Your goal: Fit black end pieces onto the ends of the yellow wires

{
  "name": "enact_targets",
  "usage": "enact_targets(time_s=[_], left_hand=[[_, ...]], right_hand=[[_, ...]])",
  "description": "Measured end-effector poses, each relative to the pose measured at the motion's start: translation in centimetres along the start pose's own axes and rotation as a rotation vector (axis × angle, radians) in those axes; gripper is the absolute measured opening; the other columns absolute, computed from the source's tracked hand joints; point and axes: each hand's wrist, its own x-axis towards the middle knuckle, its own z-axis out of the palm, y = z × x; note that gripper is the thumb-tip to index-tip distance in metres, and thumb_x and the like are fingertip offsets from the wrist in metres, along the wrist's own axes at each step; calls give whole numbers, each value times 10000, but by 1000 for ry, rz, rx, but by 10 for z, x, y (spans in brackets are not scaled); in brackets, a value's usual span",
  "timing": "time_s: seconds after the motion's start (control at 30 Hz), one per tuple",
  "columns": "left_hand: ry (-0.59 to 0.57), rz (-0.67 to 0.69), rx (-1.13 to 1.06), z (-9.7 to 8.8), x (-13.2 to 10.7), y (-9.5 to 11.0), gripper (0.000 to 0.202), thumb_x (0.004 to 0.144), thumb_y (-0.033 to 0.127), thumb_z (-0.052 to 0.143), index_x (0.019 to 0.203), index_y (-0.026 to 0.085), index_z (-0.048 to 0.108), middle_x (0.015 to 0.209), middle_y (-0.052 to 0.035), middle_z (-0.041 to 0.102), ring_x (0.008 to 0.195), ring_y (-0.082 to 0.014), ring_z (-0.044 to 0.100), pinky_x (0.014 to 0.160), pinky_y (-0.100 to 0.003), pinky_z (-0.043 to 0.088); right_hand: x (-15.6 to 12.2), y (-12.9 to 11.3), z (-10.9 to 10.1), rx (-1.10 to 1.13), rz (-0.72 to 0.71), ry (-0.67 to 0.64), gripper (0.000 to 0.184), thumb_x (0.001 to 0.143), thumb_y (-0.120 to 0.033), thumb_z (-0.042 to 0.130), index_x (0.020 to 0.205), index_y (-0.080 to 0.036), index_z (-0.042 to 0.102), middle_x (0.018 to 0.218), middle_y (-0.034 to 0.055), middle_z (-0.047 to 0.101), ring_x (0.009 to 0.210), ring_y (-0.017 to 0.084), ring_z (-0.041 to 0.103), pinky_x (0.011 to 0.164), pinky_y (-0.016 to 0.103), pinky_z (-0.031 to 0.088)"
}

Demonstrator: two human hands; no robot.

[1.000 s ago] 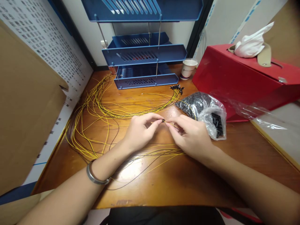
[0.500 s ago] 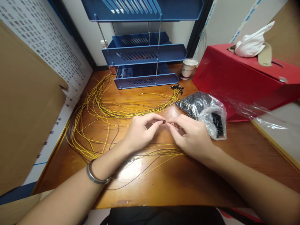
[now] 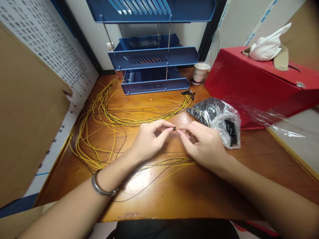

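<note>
My left hand (image 3: 149,139) pinches a tiny black connector (image 3: 174,128) between thumb and forefinger at the middle of the wooden desk (image 3: 189,192). My right hand (image 3: 204,146) meets it fingertip to fingertip and pinches the end of a thin yellow wire (image 3: 187,133). A bundle of yellow wires (image 3: 104,116) loops across the left of the desk, and its ends with small black connectors (image 3: 188,94) fan out near the tray stand. More yellow and dark wires (image 3: 159,164) pass under both wrists.
A clear plastic bag of small black parts (image 3: 219,118) lies just right of my right hand. Behind it sits a red box (image 3: 254,83) with a white tissue on top. A blue stacked tray stand (image 3: 152,63), a paper cup (image 3: 200,73) and cardboard (image 3: 27,119) at the left border the desk.
</note>
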Motion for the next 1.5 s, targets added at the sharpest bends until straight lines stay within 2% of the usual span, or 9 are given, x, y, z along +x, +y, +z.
enact_targets(time_s=[0.17, 0.33, 0.5, 0.73, 1.03, 1.27, 1.5], left_hand=[[55, -17, -7, 0, 1, -1, 136, 914, 254, 644, 942, 163, 741, 858, -60, 785, 798, -184, 762, 690, -246, 604], [35, -13, -31, 1, 1, 1, 133, 911, 234, 635, 948, 159, 739, 880, -64, 787, 836, -187, 765, 679, -236, 599], [2, 11, -6, 0, -1, 4, 135, 919, 216, 630, 977, 160, 737, 916, -60, 791, 864, -176, 763, 729, -232, 598], [84, -43, -13, 0, 2, -1, 133, 916, 248, 638, 959, 153, 721, 913, -70, 787, 849, -189, 761, 707, -251, 604], [-17, 5, -16, 1, -1, 3, 125, 923, 200, 615, 974, 161, 722, 935, -58, 788, 885, -177, 761, 740, -238, 603], [77, -30, -2, 1, 1, -2, 130, 919, 244, 633, 956, 158, 723, 901, -65, 786, 824, -179, 760, 683, -238, 597], [11, 10, -32, 1, 0, 0, 131, 923, 219, 628, 973, 153, 730, 932, -65, 790, 830, -165, 761, 717, -229, 597]], right_hand=[[1, 1, -1, 12, 14, 13, 94, 930, -195, 614, 946, -164, 702, 732, 17, 671, 586, 124, 570, 581, 261, 412], [1, 1, -1, 2, 5, 16, 99, 933, -185, 606, 912, -166, 700, 717, 15, 667, 566, 117, 558, 557, 255, 399], [2, 0, -1, 5, -10, -1, 105, 936, -185, 609, 921, -153, 708, 706, 15, 657, 562, 116, 547, 554, 259, 397], [3, 1, -2, 28, 0, 40, 81, 938, -200, 607, 935, -169, 682, 731, 19, 665, 587, 117, 567, 574, 254, 421], [1, 1, 0, -2, -26, -4, 105, 939, -189, 603, 914, -154, 699, 718, 21, 652, 572, 120, 547, 558, 265, 406], [2, 1, -2, 5, -19, 26, 82, 939, -188, 607, 935, -155, 682, 740, 19, 658, 592, 117, 562, 574, 256, 420], [2, 1, -2, -20, -39, 26, 86, 931, -162, 617, 908, -141, 697, 723, 22, 649, 587, 123, 567, 565, 260, 407]])
